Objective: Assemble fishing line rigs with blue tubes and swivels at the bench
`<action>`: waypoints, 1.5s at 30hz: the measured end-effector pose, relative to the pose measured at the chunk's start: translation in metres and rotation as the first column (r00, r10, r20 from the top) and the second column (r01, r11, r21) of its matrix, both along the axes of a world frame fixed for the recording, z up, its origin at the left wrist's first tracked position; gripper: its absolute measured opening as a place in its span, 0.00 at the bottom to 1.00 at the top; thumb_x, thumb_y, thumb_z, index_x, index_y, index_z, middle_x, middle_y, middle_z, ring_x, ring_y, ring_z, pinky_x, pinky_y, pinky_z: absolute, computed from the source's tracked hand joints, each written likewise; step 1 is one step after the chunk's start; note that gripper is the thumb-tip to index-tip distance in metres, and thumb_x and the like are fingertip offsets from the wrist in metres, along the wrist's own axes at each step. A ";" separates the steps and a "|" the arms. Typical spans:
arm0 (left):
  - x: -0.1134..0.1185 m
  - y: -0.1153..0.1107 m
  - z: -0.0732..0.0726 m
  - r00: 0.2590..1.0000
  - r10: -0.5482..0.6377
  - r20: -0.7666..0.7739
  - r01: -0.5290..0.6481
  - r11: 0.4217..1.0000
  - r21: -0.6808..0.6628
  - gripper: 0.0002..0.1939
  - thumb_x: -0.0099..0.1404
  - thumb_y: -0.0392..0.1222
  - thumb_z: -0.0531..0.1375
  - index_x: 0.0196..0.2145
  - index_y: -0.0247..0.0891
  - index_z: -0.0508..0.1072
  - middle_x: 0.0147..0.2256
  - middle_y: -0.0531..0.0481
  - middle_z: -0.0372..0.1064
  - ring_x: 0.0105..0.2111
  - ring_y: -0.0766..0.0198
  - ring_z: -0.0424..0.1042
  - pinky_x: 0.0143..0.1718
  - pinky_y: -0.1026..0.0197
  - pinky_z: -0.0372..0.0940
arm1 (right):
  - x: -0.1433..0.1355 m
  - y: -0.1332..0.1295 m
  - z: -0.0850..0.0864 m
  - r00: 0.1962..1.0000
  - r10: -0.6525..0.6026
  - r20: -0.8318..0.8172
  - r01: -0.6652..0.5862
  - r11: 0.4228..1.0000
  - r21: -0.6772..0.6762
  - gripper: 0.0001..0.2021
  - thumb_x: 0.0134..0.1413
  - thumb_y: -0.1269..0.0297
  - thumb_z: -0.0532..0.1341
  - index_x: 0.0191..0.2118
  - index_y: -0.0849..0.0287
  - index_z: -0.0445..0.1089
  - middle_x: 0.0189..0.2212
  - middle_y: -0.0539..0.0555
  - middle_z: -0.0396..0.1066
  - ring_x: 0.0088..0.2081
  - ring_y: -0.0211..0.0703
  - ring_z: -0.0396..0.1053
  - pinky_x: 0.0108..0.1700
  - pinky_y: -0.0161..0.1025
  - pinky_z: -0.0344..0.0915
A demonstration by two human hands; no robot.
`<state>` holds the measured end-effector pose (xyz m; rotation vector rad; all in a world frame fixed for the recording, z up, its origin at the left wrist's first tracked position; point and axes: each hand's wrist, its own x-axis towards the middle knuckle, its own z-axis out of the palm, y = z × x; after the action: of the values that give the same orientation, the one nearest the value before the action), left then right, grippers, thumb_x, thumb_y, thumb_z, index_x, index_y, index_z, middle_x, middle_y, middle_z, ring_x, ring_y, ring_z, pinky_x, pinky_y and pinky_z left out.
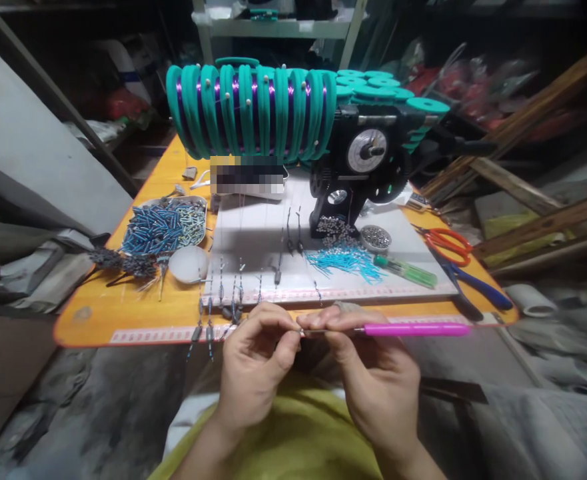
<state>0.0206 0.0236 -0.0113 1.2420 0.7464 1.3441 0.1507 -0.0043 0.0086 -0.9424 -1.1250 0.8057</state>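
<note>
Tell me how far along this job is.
Partway, it seems. Several dark strands with blue segments at the front edge of the white board look assembled. The right hand holds a slim pink-handled tool; the left hand pinches something tiny at its tip. Apparently unused: loose light-blue sticks and a heap of dark-blue tubes. The total needed isn't shown.

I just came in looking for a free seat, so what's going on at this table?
Someone sitting here holds a pink-handled tool by its metal end in the right hand, while the left hand pinches a tiny piece at its tip, too small to identify. Ahead, a row of teal spools wound with purple line stands above a white board. Turquoise pieces lie loose on the board.
</note>
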 end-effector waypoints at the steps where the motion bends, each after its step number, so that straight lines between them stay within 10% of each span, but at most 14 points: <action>1: 0.000 0.000 0.000 1.000 -0.007 0.003 0.007 1.000 -0.003 0.04 0.63 0.33 0.61 0.34 0.40 0.74 0.31 0.52 0.65 0.30 0.68 0.68 0.32 0.67 0.65 | 0.000 0.000 0.000 1.000 0.002 0.000 -0.002 1.000 0.001 0.10 0.59 0.77 0.60 0.39 0.54 0.72 0.35 0.51 0.74 0.41 0.42 0.74 0.46 0.42 0.73; 28: -0.007 0.001 0.006 0.996 -0.039 -0.080 0.042 0.998 0.037 0.06 0.63 0.31 0.61 0.34 0.40 0.75 0.31 0.52 0.66 0.33 0.70 0.68 0.35 0.70 0.65 | 0.007 -0.001 0.003 0.989 0.058 0.134 -0.065 0.997 0.044 0.15 0.55 0.83 0.61 0.41 0.55 0.74 0.36 0.51 0.75 0.42 0.40 0.74 0.47 0.39 0.72; 45: -0.006 -0.001 0.005 0.992 -0.119 0.039 0.122 0.990 -0.067 0.05 0.64 0.32 0.61 0.35 0.40 0.76 0.31 0.53 0.65 0.28 0.71 0.68 0.30 0.68 0.66 | 0.006 0.000 0.005 0.988 0.123 -0.091 -0.128 0.990 -0.053 0.09 0.59 0.78 0.60 0.38 0.55 0.72 0.35 0.52 0.75 0.41 0.42 0.75 0.44 0.41 0.74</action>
<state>0.0145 0.0222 -0.0068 1.1869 0.6770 1.2288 0.1564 -0.0045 0.0136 -0.8825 -1.0974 0.9782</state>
